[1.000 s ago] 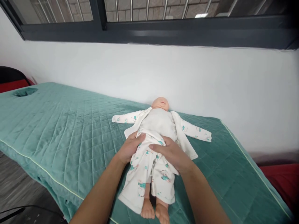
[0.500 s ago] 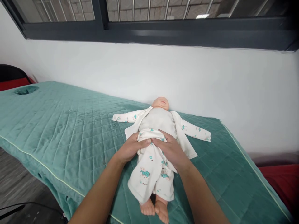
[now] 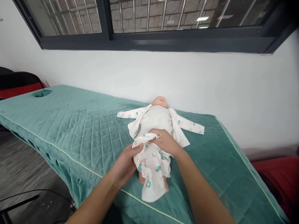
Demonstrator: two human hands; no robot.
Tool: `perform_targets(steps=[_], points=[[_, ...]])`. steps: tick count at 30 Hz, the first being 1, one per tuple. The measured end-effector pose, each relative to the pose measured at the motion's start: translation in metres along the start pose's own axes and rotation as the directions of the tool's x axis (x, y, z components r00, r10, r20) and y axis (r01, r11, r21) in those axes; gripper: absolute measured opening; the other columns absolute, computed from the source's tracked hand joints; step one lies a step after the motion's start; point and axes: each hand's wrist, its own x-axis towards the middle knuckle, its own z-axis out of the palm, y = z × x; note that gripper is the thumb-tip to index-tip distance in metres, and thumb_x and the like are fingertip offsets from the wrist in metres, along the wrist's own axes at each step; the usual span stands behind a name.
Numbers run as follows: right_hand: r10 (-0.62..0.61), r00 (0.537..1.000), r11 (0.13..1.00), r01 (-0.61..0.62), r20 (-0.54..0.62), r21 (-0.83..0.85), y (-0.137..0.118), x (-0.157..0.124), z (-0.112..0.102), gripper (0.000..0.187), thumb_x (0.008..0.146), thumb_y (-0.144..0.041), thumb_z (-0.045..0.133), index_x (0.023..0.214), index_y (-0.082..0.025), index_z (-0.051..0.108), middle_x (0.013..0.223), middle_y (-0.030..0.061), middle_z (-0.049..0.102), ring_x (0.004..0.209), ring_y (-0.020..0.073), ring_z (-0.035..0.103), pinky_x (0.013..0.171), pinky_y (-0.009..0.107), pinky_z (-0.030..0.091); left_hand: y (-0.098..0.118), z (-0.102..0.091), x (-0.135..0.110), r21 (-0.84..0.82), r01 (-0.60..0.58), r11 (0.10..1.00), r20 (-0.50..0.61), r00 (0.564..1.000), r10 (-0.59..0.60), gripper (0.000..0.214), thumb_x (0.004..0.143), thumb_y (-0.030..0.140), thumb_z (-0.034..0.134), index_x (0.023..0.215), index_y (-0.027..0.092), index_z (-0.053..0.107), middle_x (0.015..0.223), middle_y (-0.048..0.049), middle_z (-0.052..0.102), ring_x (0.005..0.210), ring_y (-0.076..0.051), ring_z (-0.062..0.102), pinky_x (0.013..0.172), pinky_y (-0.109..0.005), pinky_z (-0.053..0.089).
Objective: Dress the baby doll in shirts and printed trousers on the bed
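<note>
A baby doll (image 3: 157, 117) lies on its back on a green quilted table (image 3: 77, 124), head toward the white wall. An open white printed jacket (image 3: 181, 127) spreads under it, sleeves out to both sides. White printed trousers (image 3: 153, 168) cover its legs, and the leg ends hang loose near the table's front edge. My right hand (image 3: 164, 141) grips the trousers' waistband at the doll's belly. My left hand (image 3: 125, 163) holds the left side of the trousers at the doll's hip, fingers curled on the cloth.
The table has a face hole (image 3: 42, 93) at its far left end and a pale piped edge at the front. A white wall and a dark-framed window (image 3: 149, 34) stand behind. Red cushioned furniture (image 3: 275, 174) sits at the right, another red and black piece (image 3: 18, 85) at the left.
The doll's bare feet are now covered by the bunched trouser legs. My left hand has slid down to the hip. The view has shifted back and left.
</note>
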Motion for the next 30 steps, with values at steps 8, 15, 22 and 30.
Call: perform_targets(steps=[8, 15, 22, 30], points=[[-0.014, 0.988, 0.878, 0.087, 0.156, -0.470, 0.009, -0.001, 0.003, 0.012, 0.071, -0.017, 0.062, 0.079, -0.019, 0.071, 0.082, 0.0004, 0.073, 0.076, 0.0154, 0.061, 0.066, 0.023, 0.036, -0.043, 0.041, -0.063, -0.145, -0.088, 0.985, -0.352, 0.936, 0.031, 0.030, 0.074, 0.034, 0.070, 0.098, 0.017, 0.065, 0.101, -0.0096, 0.070, 0.090, -0.024, 0.066, 0.069, -0.030, 0.050], [-0.016, 0.961, 0.797, 0.179, 0.275, -0.577, 0.011, -0.004, -0.002, 0.012, 0.072, -0.017, 0.059, 0.071, -0.019, 0.071, 0.074, 0.0017, 0.072, 0.069, 0.0148, 0.058, 0.061, 0.024, 0.032, -0.087, 0.030, -0.075, -0.137, -0.133, 0.982, -0.489, 0.871, 0.050, 0.038, 0.069, 0.041, 0.079, 0.095, 0.018, 0.064, 0.087, -0.0052, 0.069, 0.083, -0.019, 0.066, 0.066, -0.026, 0.049], [-0.019, 0.955, 0.821, 0.184, 0.295, -0.540, 0.014, -0.007, -0.002, 0.010, 0.069, -0.029, 0.069, 0.065, -0.019, 0.070, 0.071, 0.0003, 0.069, 0.065, 0.0139, 0.055, 0.060, 0.025, 0.029, -0.090, -0.003, -0.076, 0.070, -0.088, 0.994, -0.574, 0.811, 0.113, 0.041, 0.067, 0.047, 0.080, 0.089, 0.017, 0.061, 0.067, 0.0010, 0.064, 0.059, -0.012, 0.056, 0.061, -0.024, 0.043], [-0.040, 0.959, 0.826, 0.190, 0.281, -0.531, 0.016, -0.009, -0.002, 0.018, 0.070, -0.035, 0.070, 0.063, -0.019, 0.067, 0.068, 0.0007, 0.067, 0.063, 0.0137, 0.053, 0.058, 0.026, 0.027, -0.074, -0.032, -0.066, 0.488, 0.047, 0.871, -0.484, 0.845, 0.226, 0.040, 0.074, 0.056, 0.069, 0.080, 0.017, 0.060, 0.067, 0.0007, 0.058, 0.064, -0.015, 0.050, 0.060, -0.024, 0.035]])
